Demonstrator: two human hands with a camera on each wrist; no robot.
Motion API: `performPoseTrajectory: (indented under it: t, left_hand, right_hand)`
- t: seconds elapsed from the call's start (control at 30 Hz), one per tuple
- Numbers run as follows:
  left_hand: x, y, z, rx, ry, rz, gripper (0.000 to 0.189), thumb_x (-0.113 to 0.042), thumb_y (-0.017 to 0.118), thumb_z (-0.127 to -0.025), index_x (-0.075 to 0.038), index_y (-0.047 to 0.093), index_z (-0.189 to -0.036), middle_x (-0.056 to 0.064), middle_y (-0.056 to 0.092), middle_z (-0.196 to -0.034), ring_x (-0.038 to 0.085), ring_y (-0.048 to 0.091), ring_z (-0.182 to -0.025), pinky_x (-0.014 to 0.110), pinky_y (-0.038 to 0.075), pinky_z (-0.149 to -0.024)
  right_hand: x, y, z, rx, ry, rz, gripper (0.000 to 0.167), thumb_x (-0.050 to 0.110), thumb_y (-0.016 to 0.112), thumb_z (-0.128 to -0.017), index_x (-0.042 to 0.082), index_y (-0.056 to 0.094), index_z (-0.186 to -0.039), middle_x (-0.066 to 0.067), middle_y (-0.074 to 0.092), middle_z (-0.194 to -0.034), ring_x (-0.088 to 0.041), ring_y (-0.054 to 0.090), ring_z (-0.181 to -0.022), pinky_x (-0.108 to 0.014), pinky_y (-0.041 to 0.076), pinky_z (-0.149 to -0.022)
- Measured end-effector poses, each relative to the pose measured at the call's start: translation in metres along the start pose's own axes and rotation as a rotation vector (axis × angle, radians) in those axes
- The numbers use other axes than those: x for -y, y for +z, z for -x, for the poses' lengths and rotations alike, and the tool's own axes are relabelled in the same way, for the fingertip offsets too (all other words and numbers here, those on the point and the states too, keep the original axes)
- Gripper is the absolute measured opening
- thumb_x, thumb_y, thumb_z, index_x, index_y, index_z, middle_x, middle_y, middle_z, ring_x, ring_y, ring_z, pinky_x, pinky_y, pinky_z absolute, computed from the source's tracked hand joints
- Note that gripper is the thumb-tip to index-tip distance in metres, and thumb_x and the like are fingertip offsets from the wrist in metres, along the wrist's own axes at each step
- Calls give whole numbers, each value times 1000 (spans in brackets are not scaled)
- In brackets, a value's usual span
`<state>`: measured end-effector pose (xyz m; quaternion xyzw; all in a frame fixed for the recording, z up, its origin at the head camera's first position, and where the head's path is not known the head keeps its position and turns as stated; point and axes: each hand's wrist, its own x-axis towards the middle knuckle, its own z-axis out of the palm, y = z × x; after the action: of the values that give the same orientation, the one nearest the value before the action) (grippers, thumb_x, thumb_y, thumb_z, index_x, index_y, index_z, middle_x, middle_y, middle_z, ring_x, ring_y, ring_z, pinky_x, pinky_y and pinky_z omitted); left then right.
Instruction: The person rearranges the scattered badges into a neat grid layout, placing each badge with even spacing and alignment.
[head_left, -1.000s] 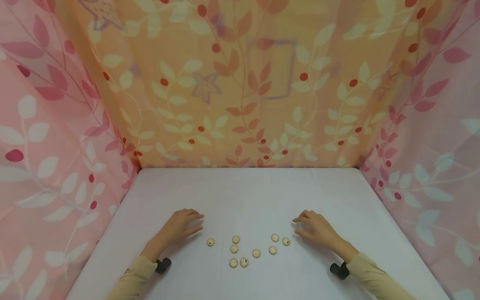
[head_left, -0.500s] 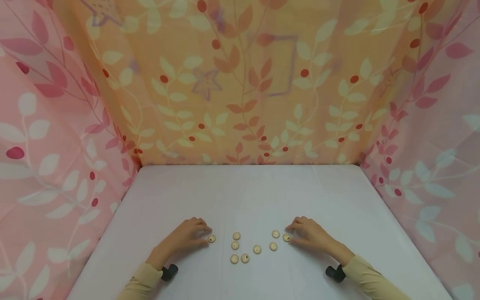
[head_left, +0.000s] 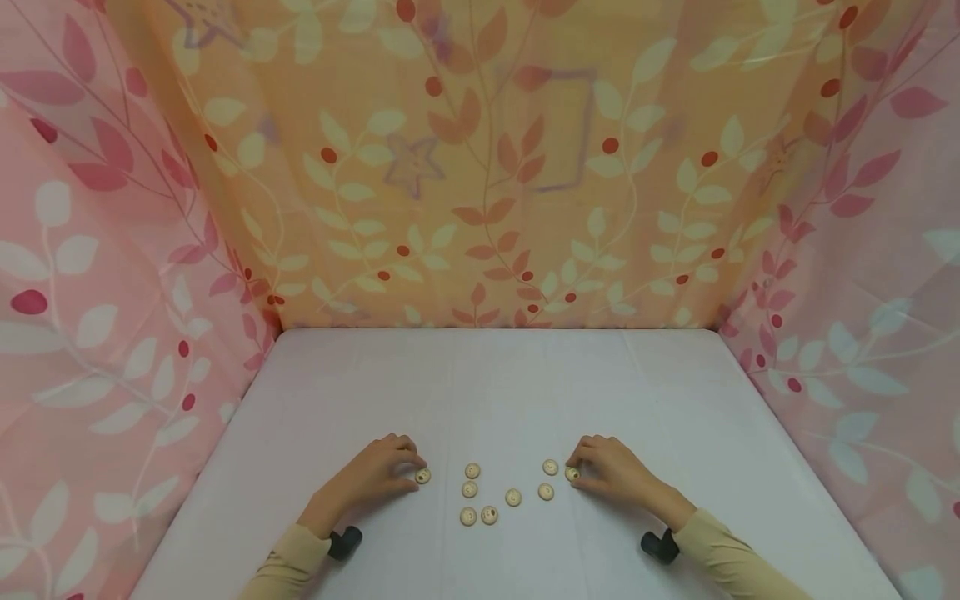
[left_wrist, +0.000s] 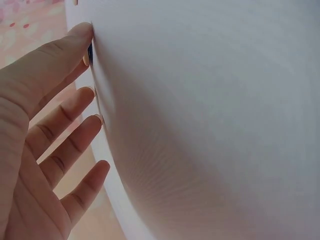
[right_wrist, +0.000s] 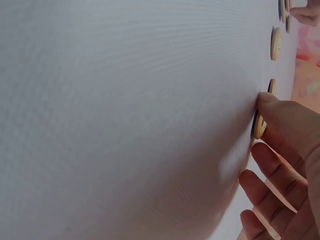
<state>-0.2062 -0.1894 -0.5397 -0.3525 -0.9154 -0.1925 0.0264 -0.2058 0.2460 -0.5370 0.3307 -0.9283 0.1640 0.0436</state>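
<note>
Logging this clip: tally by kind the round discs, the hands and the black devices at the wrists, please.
Wooden discs: 9
Hands: 2 (left hand, right hand)
Black wrist devices: 2 (left device, right device)
Total: 13

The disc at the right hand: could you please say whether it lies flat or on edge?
Flat: the right wrist view shows the disc at the right hand parallel to the white table; whether it touches is unclear.
</note>
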Motion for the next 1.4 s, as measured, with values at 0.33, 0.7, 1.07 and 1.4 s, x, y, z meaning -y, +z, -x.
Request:
performPoseTrajectory:
  t: [0.33, 0.7, 1.07, 1.4]
  left_hand:
    - [-2, 3, -1, -6, -32, -15, 24, -35, 72, -78, -26, 69, -100, -11, 56, -99, 9, 50, -93, 34, 43, -79]
    - [-4, 3, -2, 10, -81, 28, 22, -34, 72, -78, -28, 69, -100, -10, 56, -100, 11, 49, -93, 37, 41, -78]
    - [-5, 2, -2, 6, -111, 68, 22, -33, 73, -77, -27, 69, -97, -12, 55, -98, 9, 48, -91, 33, 41, -78]
    - [-7, -1, -4, 26, -108, 56, 20, -29, 74, -77, -27, 66, -96, -11, 56, -103, 11, 47, -94, 38, 39, -80]
  right_hand:
    - [-1, -1, -3, 11, 0, 22, 18, 31, 74, -77, 22, 67, -92, 15, 60, -90, -2, 53, -83, -30, 41, -73]
    - [-11, -12, -6, -10, 11, 50, 20, 28, 74, -77, 19, 69, -95, 11, 63, -90, -3, 54, -80, -30, 41, -71]
    - [-34, -10, -16, -80, 30, 26, 18, 21, 76, -75, 18, 69, -91, 11, 64, -87, -4, 54, -76, -28, 42, -67]
    - [-41, -8, -31, -65, 80, 19, 16, 24, 74, -78, 19, 69, -93, 11, 63, -87, -4, 53, -76, -28, 41, -68]
